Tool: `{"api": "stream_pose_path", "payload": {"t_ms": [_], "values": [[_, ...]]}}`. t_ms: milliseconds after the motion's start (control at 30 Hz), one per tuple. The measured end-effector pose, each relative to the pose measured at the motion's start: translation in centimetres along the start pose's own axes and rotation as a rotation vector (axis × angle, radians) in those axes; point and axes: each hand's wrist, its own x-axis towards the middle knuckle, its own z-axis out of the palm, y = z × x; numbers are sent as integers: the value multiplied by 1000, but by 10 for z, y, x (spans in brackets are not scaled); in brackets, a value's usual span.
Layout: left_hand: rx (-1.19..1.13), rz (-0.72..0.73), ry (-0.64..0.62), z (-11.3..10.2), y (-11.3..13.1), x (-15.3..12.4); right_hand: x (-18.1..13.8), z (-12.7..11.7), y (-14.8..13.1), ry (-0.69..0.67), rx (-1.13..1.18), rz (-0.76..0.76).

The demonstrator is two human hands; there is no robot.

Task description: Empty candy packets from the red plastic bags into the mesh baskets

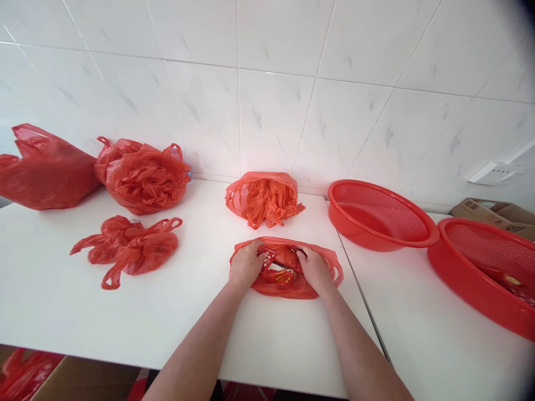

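Note:
In front of me a red plastic bag (288, 291) lies on the white table with its mouth spread open. My left hand (247, 263) reaches into the mouth from the left, its fingers closed at the edge of a red packet with white marks (268, 257). From the right, my right hand (314, 266) dips in, fingers bent against a dark red edge; what they grip is partly hidden. Between the hands, a small red packet with yellow print (283, 277) shows inside the bag.
Behind stands a red bag stuffed with crumpled bags (267, 195). Knotted red bags (134, 245) lie left, near a full bag (144, 175) and a large bag (50, 170). On the right are a red basket (380, 242), another basket (472, 284) holding packets, and a cardboard box (476, 209).

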Motion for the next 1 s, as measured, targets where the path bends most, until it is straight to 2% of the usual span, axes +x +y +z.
{"api": "stream_pose_path", "payload": {"t_ms": [167,300,500,667,800,900,1000], "values": [[12,-24,-16,-1,1,1,-1,-2,0,56,19,-7],[8,10,26,1,0,0,-4,-1,-4,92,30,-44],[-128,105,158,-2,5,-1,-11,5,-14,72,77,-258],[-240,247,266,-2,11,-4,-17,12,-24,172,26,-391],[-279,287,257,0,13,-7,-20,20,-30,104,80,-363],[-284,262,206,1,12,-6,-19,21,-31,58,166,-253],[-248,190,211,-1,7,-1,-19,17,-29,40,290,-143]]}}
